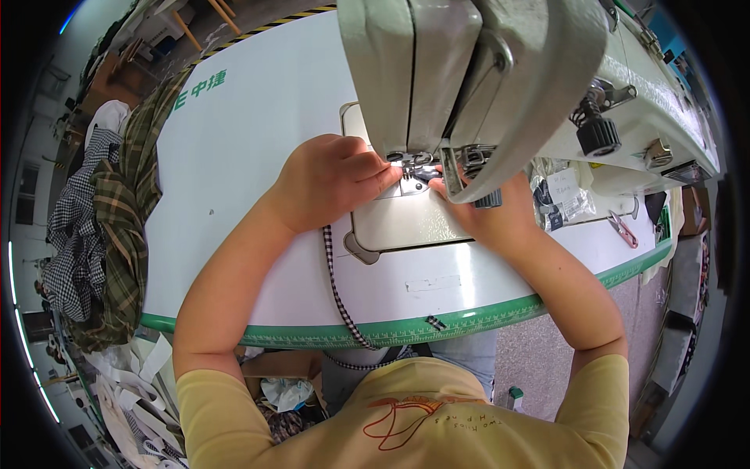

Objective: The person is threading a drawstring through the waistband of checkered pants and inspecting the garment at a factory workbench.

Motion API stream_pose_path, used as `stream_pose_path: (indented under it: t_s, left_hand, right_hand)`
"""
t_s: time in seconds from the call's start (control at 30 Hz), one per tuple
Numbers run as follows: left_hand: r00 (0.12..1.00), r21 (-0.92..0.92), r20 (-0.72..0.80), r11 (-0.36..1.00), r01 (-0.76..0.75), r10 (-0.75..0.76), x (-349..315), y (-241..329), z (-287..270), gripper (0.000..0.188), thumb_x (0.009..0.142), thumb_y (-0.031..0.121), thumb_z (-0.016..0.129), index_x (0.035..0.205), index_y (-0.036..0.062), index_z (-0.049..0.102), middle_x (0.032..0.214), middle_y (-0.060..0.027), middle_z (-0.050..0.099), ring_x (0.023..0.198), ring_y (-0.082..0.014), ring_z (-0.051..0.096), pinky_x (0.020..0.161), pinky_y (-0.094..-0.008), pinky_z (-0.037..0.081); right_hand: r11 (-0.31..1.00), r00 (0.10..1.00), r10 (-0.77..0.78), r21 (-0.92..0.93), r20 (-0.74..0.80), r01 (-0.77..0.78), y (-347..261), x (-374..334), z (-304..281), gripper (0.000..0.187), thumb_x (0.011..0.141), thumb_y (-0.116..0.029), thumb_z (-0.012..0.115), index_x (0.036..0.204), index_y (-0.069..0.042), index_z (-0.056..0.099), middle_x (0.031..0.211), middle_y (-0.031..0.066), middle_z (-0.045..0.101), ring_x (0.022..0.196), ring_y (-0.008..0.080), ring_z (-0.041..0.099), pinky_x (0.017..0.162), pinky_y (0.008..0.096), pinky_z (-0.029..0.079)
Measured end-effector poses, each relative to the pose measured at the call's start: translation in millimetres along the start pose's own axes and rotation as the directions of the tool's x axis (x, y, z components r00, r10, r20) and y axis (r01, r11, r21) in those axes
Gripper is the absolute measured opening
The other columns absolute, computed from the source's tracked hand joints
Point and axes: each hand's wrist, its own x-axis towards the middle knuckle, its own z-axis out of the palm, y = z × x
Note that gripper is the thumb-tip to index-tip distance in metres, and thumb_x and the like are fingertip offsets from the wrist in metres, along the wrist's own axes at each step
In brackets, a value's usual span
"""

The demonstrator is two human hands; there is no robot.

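Observation:
A sewing machine (383,70) stands over the white table, its lamp lighting the needle area. My left hand (328,181) is closed, thumb and fingertips pinched together just left of the presser foot (408,166). A narrow black-and-white checked fabric strip (334,281) runs from under that hand, across the table and over its front edge toward my lap. To the right of the foot, my right hand (496,211) has its fingertips closed against a small dark piece; the machine head covers part of this hand. What exactly its fingers grip is hidden.
Red-handled thread snips (623,229) and a clear plastic bag (556,195) lie at the right. A short checked scrap (436,322) rests by the green ruler edge (492,314). Plaid cloth (129,211) hangs at the left, above white fabric strips (137,402).

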Motion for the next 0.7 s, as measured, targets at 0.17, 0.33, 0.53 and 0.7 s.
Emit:
stream_pose_path:
  t_s: [0.17, 0.33, 0.53, 0.7]
  left_hand:
    - [1.000, -0.024, -0.016, 1.000, -0.010, 0.009, -1.4, -1.9, 3.6, 0.023, 0.067, 0.011, 0.066, 0.087, 0.0200, 0.067, 0.075, 0.0073, 0.047, 0.070, -0.0085, 0.052, 0.055, -0.0241, 0.049]
    - [0.999, -0.080, -0.035, 0.997, -0.017, 0.014, -3.2, -0.9, 4.1, 0.027, 0.066, 0.010, 0.063, 0.091, 0.0182, 0.065, 0.079, 0.0074, 0.048, 0.074, -0.0085, 0.052, 0.057, -0.0240, 0.049]
    - [1.000, -0.046, -0.002, 0.999, -0.022, 0.022, -7.4, -1.6, 3.0, 0.025, 0.066, 0.011, 0.063, 0.091, 0.0172, 0.065, 0.080, 0.0071, 0.050, 0.076, -0.0087, 0.054, 0.057, -0.0242, 0.049]
    - [0.999, 0.044, 0.014, 0.998, -0.050, 0.049, -5.3, 2.2, -1.3, 0.026, 0.066, 0.010, 0.063, 0.091, 0.0170, 0.065, 0.080, 0.0068, 0.050, 0.075, -0.0094, 0.054, 0.057, -0.0244, 0.050]
  right_hand:
    - [1.000, 1.000, -0.015, -0.016, 0.007, 0.015, -0.6, 0.1, -1.2, 0.011, 0.066, -0.012, 0.062, 0.065, -0.004, 0.055, 0.073, 0.0110, 0.055, 0.068, 0.0283, 0.057, 0.058, 0.0398, 0.047]
    - [0.999, 1.000, -0.017, -0.043, 0.014, 0.017, -0.9, 0.2, -0.6, 0.010, 0.065, -0.012, 0.063, 0.066, -0.004, 0.057, 0.074, 0.0107, 0.056, 0.071, 0.0277, 0.058, 0.060, 0.0391, 0.048]
    - [0.996, 1.000, -0.024, -0.086, 0.012, 0.025, -1.9, -0.3, 0.6, 0.011, 0.065, -0.013, 0.063, 0.067, -0.004, 0.058, 0.075, 0.0113, 0.056, 0.070, 0.0284, 0.058, 0.061, 0.0393, 0.048]
    - [0.995, 1.000, -0.017, -0.095, 0.002, 0.017, -1.7, -2.3, 1.6, 0.013, 0.067, -0.015, 0.064, 0.071, -0.004, 0.058, 0.076, 0.0116, 0.056, 0.069, 0.0293, 0.058, 0.061, 0.0398, 0.048]
